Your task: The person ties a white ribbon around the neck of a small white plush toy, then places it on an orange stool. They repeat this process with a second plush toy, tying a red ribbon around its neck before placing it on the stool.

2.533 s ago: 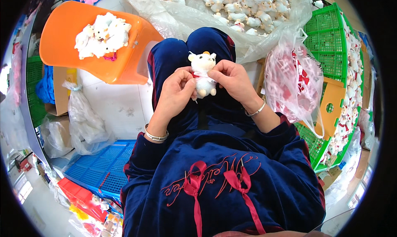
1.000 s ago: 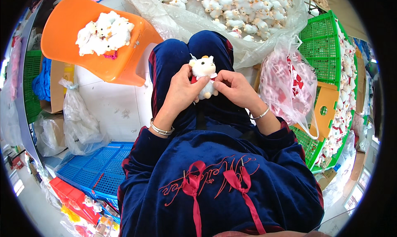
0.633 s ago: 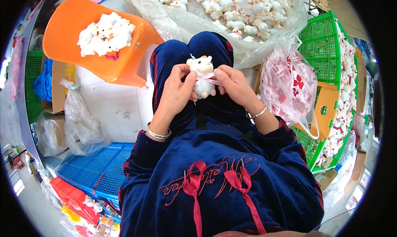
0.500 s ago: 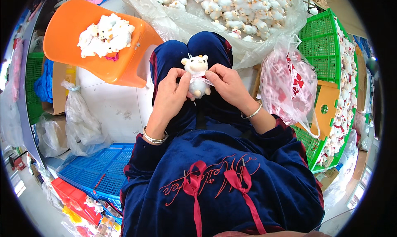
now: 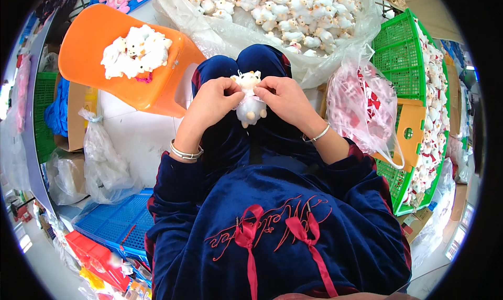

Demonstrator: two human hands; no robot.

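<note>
A small white and grey plush animal toy rests upright against my thighs, its orange-tipped head up and its feet toward me. At its neck, a thin pale pink ribbon shows between the fingers. My left hand is closed in a pinch on the ribbon at the left side of the neck. On the other side, my right hand pinches the ribbon with thumb and forefinger. The fingertips partly hide the ribbon and the toy's face.
An orange chair at the left bears several white plush pieces. A large clear plastic sheet ahead holds many toys. To the right are a bag of pink and red ribbons and a green crate. A blue crate stands lower left.
My left hand has shifted from the toy's side up to its neck, fingers curled. My right fingers have drawn in closer to the neck. The view has tilted slightly.
</note>
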